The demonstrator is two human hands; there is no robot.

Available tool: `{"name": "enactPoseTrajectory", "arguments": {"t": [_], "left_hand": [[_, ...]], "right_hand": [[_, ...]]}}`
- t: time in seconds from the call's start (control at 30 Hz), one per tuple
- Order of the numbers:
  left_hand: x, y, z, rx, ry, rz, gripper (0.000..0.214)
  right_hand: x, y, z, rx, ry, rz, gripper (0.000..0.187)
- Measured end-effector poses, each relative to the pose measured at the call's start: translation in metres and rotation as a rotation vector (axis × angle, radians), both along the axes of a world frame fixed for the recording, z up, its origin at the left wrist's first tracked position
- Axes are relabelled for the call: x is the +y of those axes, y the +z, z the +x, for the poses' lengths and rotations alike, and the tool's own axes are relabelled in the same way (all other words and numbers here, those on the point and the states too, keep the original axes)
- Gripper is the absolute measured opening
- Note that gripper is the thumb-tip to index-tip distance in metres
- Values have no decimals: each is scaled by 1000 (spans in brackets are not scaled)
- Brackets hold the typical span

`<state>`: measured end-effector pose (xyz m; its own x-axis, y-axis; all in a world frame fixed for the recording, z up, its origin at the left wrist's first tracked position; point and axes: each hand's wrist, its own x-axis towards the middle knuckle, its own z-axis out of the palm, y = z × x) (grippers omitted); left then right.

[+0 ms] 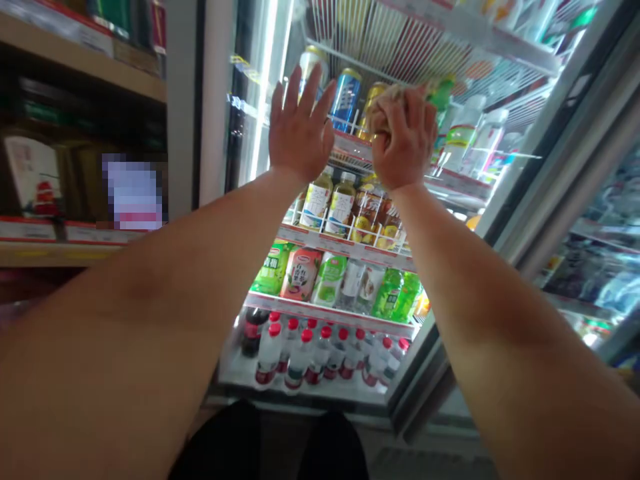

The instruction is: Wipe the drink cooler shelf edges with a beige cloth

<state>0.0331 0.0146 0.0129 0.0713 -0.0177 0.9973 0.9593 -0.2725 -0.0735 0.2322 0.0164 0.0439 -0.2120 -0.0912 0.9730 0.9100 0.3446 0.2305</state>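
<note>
With fingers spread, my left hand (300, 137) is raised in front of an upper shelf of a lit drinks fridge. It overlaps a white can (314, 59) and is close to a blue can (347, 100); whether it touches anything, I cannot tell. My right hand (406, 143) is closed around a crumpled beige cloth (384, 107), level with the same shelf. Partly behind that hand are a gold can (370, 107) and a green bottle (443, 93). Clear bottles (463, 133) stand farther right.
Below are tea bottles (341, 207), a row of coloured drink bottles (301, 273) and red-capped water bottles (305, 357) at the bottom. A metal door frame (505, 233) slants along the right. Shelving (85, 67) with large bottles stands left.
</note>
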Motion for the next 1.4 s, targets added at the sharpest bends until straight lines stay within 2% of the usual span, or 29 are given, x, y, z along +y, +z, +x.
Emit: {"name": "enactPoseTrajectory", "arguments": {"t": [0.1, 0.2, 0.27, 0.43, 0.57, 0.63, 0.73, 0.83, 0.97, 1.17, 1.33, 1.4], "left_hand": [[1, 1, -1, -8, 6, -15, 57], [-2, -1, -2, -21, 12, -55, 57], [-5, -3, -1, -38, -2, -71, 57], [-15, -9, 0, -6, -5, -43, 58], [-15, -9, -2, -2, -11, -41, 62], [-13, -8, -3, -23, -42, -81, 62], [-9, -8, -4, -26, -36, -76, 62], [-5, -10, -5, 7, 22, 9, 61], [-1, -11, -6, 31, 45, 27, 60], [-1, -9, -6, 8, 16, -5, 58], [-1, -10, -6, -2, -16, 3, 58], [1, -10, -6, -1, -11, 3, 59]], "right_hand": [[-1, -2, 0, -11, -17, 18, 46], [3, 2, 0, 212, 67, 74, 47], [4, 3, -1, 288, 112, 84, 46], [-1, 1, -2, 140, 99, -1, 46], [-2, 0, -4, 263, 36, -57, 46], [-2, 0, -4, 329, 87, -38, 45], [0, 0, -4, 262, 145, 5, 42], [3, 1, -2, 210, 89, 36, 44], [6, 2, 0, 341, 41, 82, 46], [-5, -6, -2, 22, 54, 7, 43], [-3, -5, -4, 309, 44, 50, 44], [-4, -6, -3, 265, 37, 9, 45]]}}
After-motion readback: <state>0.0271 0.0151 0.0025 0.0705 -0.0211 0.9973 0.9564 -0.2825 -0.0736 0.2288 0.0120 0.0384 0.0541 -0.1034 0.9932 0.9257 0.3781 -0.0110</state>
